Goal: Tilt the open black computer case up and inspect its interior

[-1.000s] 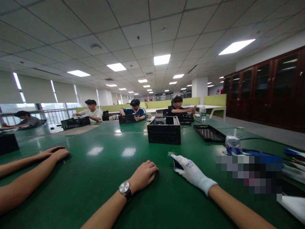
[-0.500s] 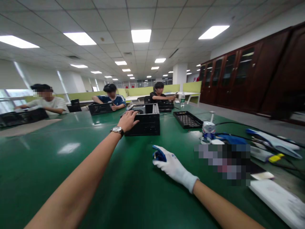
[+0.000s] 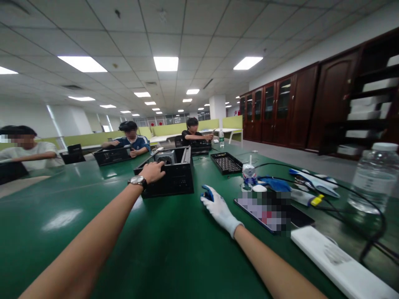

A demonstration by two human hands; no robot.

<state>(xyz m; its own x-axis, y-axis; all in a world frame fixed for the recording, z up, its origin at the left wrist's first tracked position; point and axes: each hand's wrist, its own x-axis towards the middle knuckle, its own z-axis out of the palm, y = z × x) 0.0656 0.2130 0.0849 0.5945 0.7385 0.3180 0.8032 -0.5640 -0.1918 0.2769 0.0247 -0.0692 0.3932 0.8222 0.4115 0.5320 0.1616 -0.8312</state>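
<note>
The left hand [image 3: 153, 171] still clasps the near corner of the black computer case [image 3: 170, 174], now closer and turned on the green bench [image 3: 174, 249]. The gloved right hand [image 3: 218, 207] lies flat beside it, its grip empty, as before.

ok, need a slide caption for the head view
Bare left hand grips the rim of an open black computer case on a green table; gloved right hand rests flat nearby.
</note>
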